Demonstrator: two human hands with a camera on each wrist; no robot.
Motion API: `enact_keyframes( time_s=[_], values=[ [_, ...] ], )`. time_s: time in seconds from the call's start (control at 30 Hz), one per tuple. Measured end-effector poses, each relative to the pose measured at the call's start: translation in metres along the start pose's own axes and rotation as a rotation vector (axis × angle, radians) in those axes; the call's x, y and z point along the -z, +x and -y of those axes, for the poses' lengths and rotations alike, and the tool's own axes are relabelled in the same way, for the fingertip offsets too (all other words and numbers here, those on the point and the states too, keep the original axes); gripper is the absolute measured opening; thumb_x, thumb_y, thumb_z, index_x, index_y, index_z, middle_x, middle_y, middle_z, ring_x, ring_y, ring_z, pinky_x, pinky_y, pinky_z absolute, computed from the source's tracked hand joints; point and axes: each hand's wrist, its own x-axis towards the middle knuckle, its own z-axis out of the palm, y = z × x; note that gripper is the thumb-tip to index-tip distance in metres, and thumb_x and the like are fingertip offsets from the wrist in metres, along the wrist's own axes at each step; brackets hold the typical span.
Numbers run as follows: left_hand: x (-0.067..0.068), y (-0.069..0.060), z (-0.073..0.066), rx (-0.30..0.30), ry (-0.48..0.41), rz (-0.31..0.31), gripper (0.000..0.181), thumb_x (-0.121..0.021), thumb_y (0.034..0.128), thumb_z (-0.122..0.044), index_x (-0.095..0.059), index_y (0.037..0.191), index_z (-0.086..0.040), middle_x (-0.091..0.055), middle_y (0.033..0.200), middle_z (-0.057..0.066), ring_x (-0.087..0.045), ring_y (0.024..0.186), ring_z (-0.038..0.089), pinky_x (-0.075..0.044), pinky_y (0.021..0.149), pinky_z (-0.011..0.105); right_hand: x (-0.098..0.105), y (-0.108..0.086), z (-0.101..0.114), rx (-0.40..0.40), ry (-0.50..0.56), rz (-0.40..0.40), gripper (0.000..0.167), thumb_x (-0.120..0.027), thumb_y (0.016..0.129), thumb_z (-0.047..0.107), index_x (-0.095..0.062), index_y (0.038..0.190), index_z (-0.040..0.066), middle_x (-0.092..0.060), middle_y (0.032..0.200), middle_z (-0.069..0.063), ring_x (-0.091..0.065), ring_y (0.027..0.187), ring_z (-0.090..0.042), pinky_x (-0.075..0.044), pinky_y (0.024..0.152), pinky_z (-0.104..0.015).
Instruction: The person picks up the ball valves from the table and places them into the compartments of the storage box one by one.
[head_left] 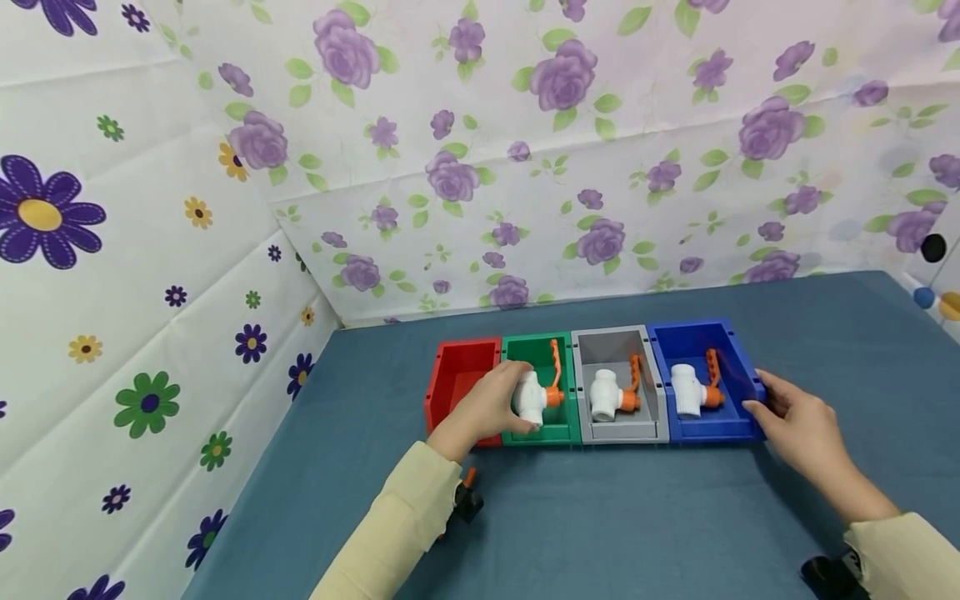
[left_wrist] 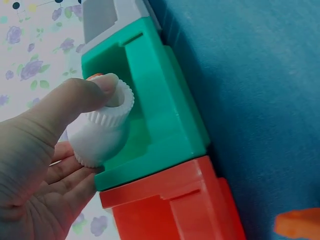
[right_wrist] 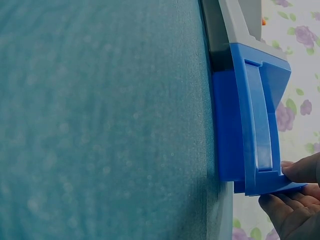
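Observation:
My left hand (head_left: 495, 402) pinches a white valve (head_left: 531, 400) with an orange handle, at the green bin (head_left: 542, 435). In the left wrist view the thumb of the left hand (left_wrist: 55, 145) lies on the ribbed white end of the valve (left_wrist: 102, 132). At the far right of the row, my right hand (head_left: 806, 433) grips the side wall of the blue bin (head_left: 720, 429), which holds another white valve (head_left: 687, 390). The right wrist view has the right hand's (right_wrist: 295, 200) thumb and fingers on either side of the blue bin's (right_wrist: 257, 120) edge.
The red bin (head_left: 457, 375) at the row's left end has no valve visible inside. A third valve (head_left: 606, 395) lies in the grey bin (head_left: 626, 432). Below the left forearm an orange-tipped dark object (head_left: 468, 500) shows. Flowered cloth (head_left: 525, 167) hangs behind the blue-grey table (head_left: 600, 517).

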Motion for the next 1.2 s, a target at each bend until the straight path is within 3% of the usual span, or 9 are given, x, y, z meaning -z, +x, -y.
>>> enact_keyframes(
  time_s=[0.3, 1.2],
  values=[
    [0.003, 0.008, 0.0, 0.004, 0.023, 0.037, 0.074, -0.084, 0.0711, -0.017, -0.047, 0.134, -0.004, -0.054, 0.122, 0.008, -0.051, 0.106, 0.019, -0.055, 0.082, 0.03, -0.002, 0.0, 0.0, -0.003, -0.005, -0.008, 0.049, -0.059, 0.093, 0.009, -0.044, 0.132, -0.016, -0.051, 0.118, -0.042, -0.058, 0.103, -0.052, -0.053, 0.07, -0.05],
    [0.0, 0.018, -0.004, 0.014, 0.128, 0.057, 0.074, -0.086, 0.0687, -0.019, -0.049, 0.132, -0.006, -0.057, 0.118, 0.006, -0.054, 0.103, 0.018, -0.055, 0.079, 0.029, -0.002, 0.0, 0.001, 0.004, -0.022, -0.028, 0.047, -0.06, 0.092, 0.007, -0.046, 0.13, -0.017, -0.053, 0.116, -0.042, -0.059, 0.102, -0.051, -0.053, 0.068, -0.05]
  ],
)
